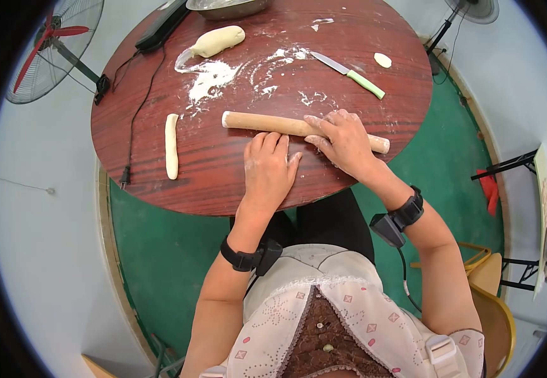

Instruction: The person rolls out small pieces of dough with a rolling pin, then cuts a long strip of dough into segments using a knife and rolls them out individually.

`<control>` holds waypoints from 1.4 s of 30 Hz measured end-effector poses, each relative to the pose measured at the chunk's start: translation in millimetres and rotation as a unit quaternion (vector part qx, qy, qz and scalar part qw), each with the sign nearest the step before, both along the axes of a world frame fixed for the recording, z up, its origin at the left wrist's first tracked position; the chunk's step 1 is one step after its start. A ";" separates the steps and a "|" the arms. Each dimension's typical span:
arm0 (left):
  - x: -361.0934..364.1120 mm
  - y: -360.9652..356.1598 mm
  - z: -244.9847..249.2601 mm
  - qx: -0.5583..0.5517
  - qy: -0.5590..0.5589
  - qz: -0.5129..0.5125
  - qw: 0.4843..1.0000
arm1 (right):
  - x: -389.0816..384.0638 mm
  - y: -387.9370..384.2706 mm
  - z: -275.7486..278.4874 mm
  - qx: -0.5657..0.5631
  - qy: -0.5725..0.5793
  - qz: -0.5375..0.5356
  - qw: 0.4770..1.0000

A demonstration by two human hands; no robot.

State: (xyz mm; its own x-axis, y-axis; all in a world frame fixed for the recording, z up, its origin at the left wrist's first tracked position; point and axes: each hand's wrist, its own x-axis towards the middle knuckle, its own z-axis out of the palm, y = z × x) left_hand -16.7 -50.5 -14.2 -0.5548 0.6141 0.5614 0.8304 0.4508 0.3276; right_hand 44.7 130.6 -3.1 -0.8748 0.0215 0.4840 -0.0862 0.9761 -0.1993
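A wooden rolling pin lies across the near part of the round table. My right hand is closed around its right half, thumb along the near side. Just below the pin, my left hand rests palm down on the table, thumb apart from the fingers; whatever is under the fingertips is hidden. A dough strip lies to the left. Farther back are a larger dough roll and scattered flour. The knife with a green handle and a small flat dough piece lie at the back right.
A metal bowl and a black case with a cord stand at the far edge of the red-brown table. Fans are at both sides. A yellow-framed chair is at the lower right.
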 end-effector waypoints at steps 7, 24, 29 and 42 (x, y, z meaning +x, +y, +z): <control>0.0 1.2 1.2 -0.016 -0.010 0.000 1.000 | -27.9 9.1 0.9 0.068 0.020 -0.056 0.996; -1.3 -3.7 0.3 0.002 -0.028 0.009 1.000 | -35.1 10.1 -5.7 0.080 0.021 -0.062 0.995; -3.8 6.0 -1.2 -0.035 -0.008 0.011 0.999 | -24.9 12.0 2.4 0.030 -0.050 -0.011 0.998; -15.0 -17.3 7.5 -0.051 0.009 0.008 0.999 | -4.4 4.7 4.4 -0.001 -0.065 0.014 0.998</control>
